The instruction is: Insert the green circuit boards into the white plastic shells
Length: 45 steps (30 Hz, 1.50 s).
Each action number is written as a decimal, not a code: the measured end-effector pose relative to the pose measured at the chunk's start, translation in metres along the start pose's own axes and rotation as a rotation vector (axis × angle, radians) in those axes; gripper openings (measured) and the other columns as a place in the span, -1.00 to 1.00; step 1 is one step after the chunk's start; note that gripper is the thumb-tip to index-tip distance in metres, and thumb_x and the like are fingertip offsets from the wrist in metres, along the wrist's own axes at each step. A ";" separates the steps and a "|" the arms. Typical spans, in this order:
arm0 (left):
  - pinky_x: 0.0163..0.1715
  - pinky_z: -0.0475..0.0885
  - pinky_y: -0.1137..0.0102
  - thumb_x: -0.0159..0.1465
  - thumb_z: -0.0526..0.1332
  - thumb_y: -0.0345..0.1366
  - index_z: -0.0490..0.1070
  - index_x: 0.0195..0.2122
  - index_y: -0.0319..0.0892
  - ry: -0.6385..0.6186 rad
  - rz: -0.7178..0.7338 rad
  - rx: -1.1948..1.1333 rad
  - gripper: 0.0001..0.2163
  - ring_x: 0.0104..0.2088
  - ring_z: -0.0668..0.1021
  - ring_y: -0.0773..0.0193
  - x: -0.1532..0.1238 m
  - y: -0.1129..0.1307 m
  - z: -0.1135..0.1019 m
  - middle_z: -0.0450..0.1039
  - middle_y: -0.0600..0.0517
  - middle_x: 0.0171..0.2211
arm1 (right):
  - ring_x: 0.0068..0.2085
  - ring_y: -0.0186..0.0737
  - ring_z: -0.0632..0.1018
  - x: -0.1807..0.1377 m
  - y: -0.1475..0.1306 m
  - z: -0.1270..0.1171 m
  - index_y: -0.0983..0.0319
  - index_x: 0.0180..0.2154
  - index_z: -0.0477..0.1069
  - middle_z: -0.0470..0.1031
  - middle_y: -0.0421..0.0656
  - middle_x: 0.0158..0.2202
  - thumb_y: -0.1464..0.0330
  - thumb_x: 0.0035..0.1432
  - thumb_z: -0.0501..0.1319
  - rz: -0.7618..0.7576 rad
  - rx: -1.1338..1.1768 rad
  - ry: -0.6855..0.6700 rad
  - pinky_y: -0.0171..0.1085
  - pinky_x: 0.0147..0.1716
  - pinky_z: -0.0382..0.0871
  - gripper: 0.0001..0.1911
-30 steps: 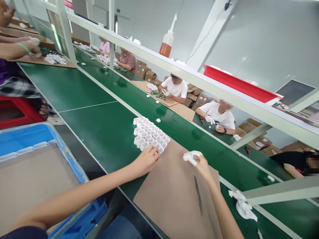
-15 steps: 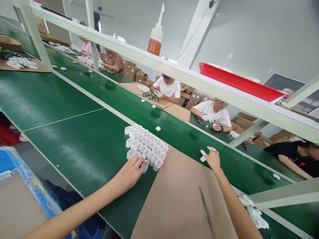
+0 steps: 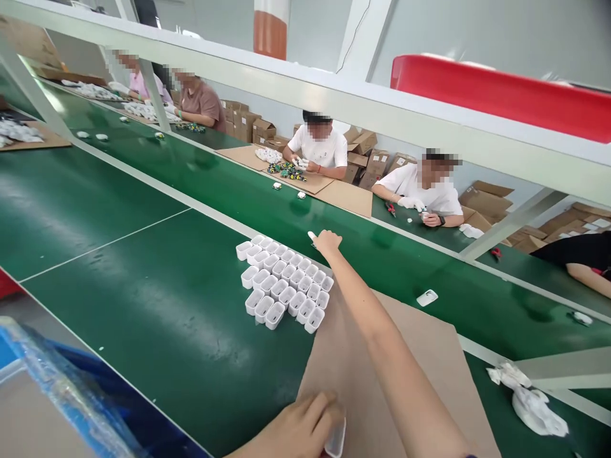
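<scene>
My right hand [image 3: 327, 243] reaches forward over the green conveyor belt [image 3: 143, 305], just past a cluster of several small white open cases [image 3: 284, 285]. Its fingers are curled onto a small white part [image 3: 312, 236] at the fingertips. My left hand [image 3: 296, 427] is close to me at the bottom edge, on the near corner of a brown cardboard sheet [image 3: 429, 356]. It is closed on one white case [image 3: 337, 439]. A single white lid-like piece [image 3: 426, 297] lies on the belt beyond the cardboard.
A crumpled white rag [image 3: 529, 401] lies at the right. A blue crate [image 3: 57, 394] sits at the lower left. Overhead, a shelf rail [image 3: 334, 95] carries a red tray [image 3: 501, 89] and a bottle [image 3: 270, 28]. Several seated people work across the belt among cardboard boxes [image 3: 482, 200].
My right hand moved forward and left to the loose white part; a white piece now lies on the belt where it was. My left hand drew back from the cluster with one case.
</scene>
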<state>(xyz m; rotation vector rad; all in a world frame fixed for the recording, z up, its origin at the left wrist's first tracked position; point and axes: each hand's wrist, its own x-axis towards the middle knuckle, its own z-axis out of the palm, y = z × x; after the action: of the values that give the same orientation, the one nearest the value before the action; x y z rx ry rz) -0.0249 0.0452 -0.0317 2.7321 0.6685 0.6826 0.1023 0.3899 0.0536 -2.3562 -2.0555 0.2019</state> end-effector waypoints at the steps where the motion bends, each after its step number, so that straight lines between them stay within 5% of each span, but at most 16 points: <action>1: -0.19 0.52 0.34 0.30 0.32 -0.15 0.24 0.13 -0.28 -0.027 -0.043 -0.065 -0.52 -0.15 0.58 0.10 0.000 -0.003 -0.001 0.50 -0.17 0.00 | 0.01 -0.09 0.54 0.000 -0.004 0.000 0.26 0.08 0.40 0.46 -0.04 0.07 0.20 0.34 0.24 0.002 -0.001 -0.005 0.00 0.00 0.50 -0.64; 5: 0.00 0.49 0.12 0.15 0.43 -0.11 0.29 0.13 -0.22 -0.119 -0.193 -0.243 -0.41 -0.04 0.50 -0.05 0.004 -0.005 -0.012 0.46 -0.18 0.05 | 0.04 -0.06 0.53 -0.012 0.002 0.000 0.26 0.09 0.39 0.44 -0.03 0.09 0.23 0.33 0.25 -0.041 0.015 -0.005 0.02 0.02 0.49 -0.63; 10: 0.16 0.37 0.04 0.15 0.40 -0.30 0.38 0.03 -0.14 -0.201 -0.357 -0.466 -0.58 0.07 0.40 -0.03 0.017 0.008 -0.034 0.42 -0.08 0.08 | -0.01 -0.10 0.55 -0.060 0.063 -0.008 0.25 0.07 0.40 0.47 -0.06 0.06 0.23 0.34 0.24 -0.225 0.140 0.023 -0.02 -0.02 0.51 -0.66; 16: 0.13 0.37 0.07 0.13 0.41 -0.37 0.36 0.08 -0.13 -0.207 -0.340 -0.557 -0.51 0.09 0.38 -0.01 0.031 0.015 -0.031 0.44 -0.07 0.08 | 0.02 -0.12 0.52 -0.203 0.163 -0.018 0.20 0.17 0.31 0.49 -0.10 -0.06 0.50 0.23 0.16 -0.454 0.298 0.058 -0.07 0.09 0.42 -0.54; 19: 0.03 0.44 0.16 0.10 0.45 -0.38 0.40 0.03 -0.12 -0.197 -0.315 -0.618 -0.53 0.01 0.45 0.04 0.042 0.014 -0.026 0.51 -0.04 -0.06 | -0.18 -0.20 0.55 -0.285 0.194 -0.008 0.14 0.03 0.41 0.48 -0.22 -0.28 0.59 0.12 0.18 -0.589 0.331 -0.106 -0.19 -0.09 0.49 -0.54; 23: 0.01 0.45 0.18 0.14 0.44 -0.31 0.42 0.00 -0.11 -0.041 -0.278 -0.621 -0.60 -0.02 0.53 0.07 0.074 0.011 -0.029 0.53 -0.04 -0.06 | -0.15 -0.11 0.52 -0.354 0.211 0.017 0.17 -0.25 0.44 0.45 -0.16 -0.24 0.67 0.06 0.16 -0.639 0.249 -0.167 -0.18 -0.18 0.48 -0.69; 27: 0.01 0.46 0.21 0.18 0.40 -0.23 0.41 -0.03 -0.14 0.125 -0.252 -0.598 -0.64 -0.07 0.56 0.12 0.114 0.007 -0.039 0.54 -0.03 -0.08 | -0.07 0.02 0.48 -0.369 0.212 0.029 0.17 -0.32 0.44 0.46 -0.10 -0.18 0.55 0.10 0.31 -0.609 0.213 -0.113 -0.02 -0.08 0.47 -0.83; 33: -0.02 0.48 0.26 0.21 0.34 -0.35 0.37 0.07 -0.12 0.143 -0.250 -0.578 -0.60 -0.11 0.56 0.21 0.132 0.006 -0.039 0.52 -0.01 -0.03 | -0.12 0.00 0.46 -0.366 0.210 0.019 0.17 -0.35 0.39 0.45 -0.11 -0.28 0.62 0.12 0.24 -0.600 0.163 -0.092 -0.06 -0.13 0.45 -0.78; 37: 0.03 0.49 0.24 0.24 0.33 -0.34 0.36 0.09 -0.13 0.156 -0.213 -0.593 -0.61 -0.01 0.57 0.15 0.120 0.008 -0.031 0.52 -0.05 0.01 | -0.11 -0.09 0.49 -0.367 0.220 0.009 0.14 -0.17 0.38 0.47 -0.17 -0.25 0.51 0.20 0.21 -0.538 0.533 -0.098 -0.06 -0.05 0.44 -0.81; 41: 0.08 0.48 0.21 0.28 0.31 -0.34 0.32 0.15 -0.09 0.114 -0.168 -0.580 -0.59 0.05 0.56 0.13 0.112 0.013 -0.032 0.50 -0.06 0.04 | 0.05 -0.07 0.53 -0.371 0.233 0.005 0.05 0.08 0.33 0.49 -0.12 0.00 0.45 0.19 0.26 -0.394 0.961 0.003 -0.02 0.07 0.43 -0.57; 45: 0.08 0.49 0.20 0.29 0.30 -0.36 0.27 0.18 -0.05 0.115 -0.137 -0.576 -0.55 0.07 0.55 0.14 0.109 0.019 -0.030 0.49 -0.06 0.05 | 0.13 -0.02 0.52 -0.380 0.234 0.010 0.01 0.08 0.38 0.47 -0.11 0.11 0.49 0.16 0.31 -0.341 1.185 0.065 -0.01 0.09 0.46 -0.52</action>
<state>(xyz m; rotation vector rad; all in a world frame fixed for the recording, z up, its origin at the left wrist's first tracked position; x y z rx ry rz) 0.0523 0.0858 0.0421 2.1155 0.5668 0.8485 0.2820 -0.0189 0.0572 -1.2552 -1.5301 0.9716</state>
